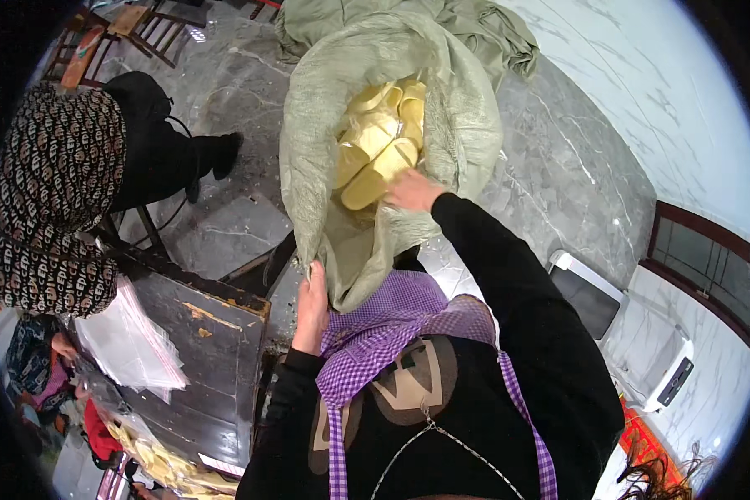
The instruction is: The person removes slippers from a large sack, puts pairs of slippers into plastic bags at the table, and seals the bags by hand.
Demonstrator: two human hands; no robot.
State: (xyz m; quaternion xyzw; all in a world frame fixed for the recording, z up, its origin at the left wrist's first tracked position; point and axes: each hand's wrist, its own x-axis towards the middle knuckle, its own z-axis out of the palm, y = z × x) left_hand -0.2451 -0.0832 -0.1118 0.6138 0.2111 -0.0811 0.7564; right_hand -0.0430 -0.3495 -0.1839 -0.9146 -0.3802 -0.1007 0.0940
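A large pale green woven sack (308,125) stands before me with its mouth wide open. Several yellow slippers (367,137) lie inside it, some in clear plastic. My left hand (311,308) is closed on the near left rim of the sack, thumb upward. Reaching into the mouth from the right, my right hand (414,192) has its fingers closed at the edge of the nearest yellow slipper (365,188). Part of that grip is hidden by the slipper and the hand itself.
A worn dark table (225,358) at the left bears clear plastic bags (129,342) and more packed yellow slippers (171,462). A person in a patterned top (50,158) sits beyond it. More green sacking (492,37) lies behind the sack, and a white appliance (658,367) stands right.
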